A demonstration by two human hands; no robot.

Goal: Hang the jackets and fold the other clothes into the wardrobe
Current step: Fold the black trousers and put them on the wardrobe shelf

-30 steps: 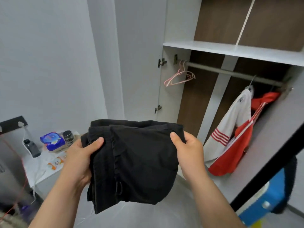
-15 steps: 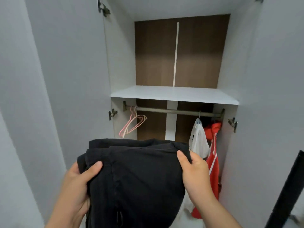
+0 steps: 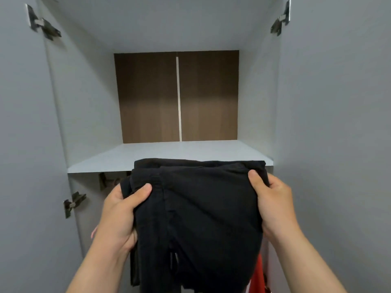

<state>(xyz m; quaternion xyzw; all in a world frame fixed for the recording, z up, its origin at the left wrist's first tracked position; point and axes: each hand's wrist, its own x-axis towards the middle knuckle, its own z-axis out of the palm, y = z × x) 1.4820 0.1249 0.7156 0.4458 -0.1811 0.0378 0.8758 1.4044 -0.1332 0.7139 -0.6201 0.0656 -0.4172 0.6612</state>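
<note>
Lifted since half a second ago, the folded black garment (image 3: 203, 208) now reaches the near edge of the wardrobe shelf (image 3: 127, 157) (not yet laid on it). Folding looks done, placing remains; red fabric (image 3: 258, 273) shows below. Its sides are gripped by the left hand (image 3: 120, 212) and the right hand (image 3: 273, 199), thumbs on top.

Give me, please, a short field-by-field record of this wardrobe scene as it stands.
Held item: folded black garment, gripped at both sides
Left hand: thumb on top, at the garment's left edge
Right hand: thumb on top, at its upper right corner
Shelf: white, just beyond the garment's far edge; contact cannot be told
Back panel: brown wood
Below: red jacket partly visible at lower right
</note>
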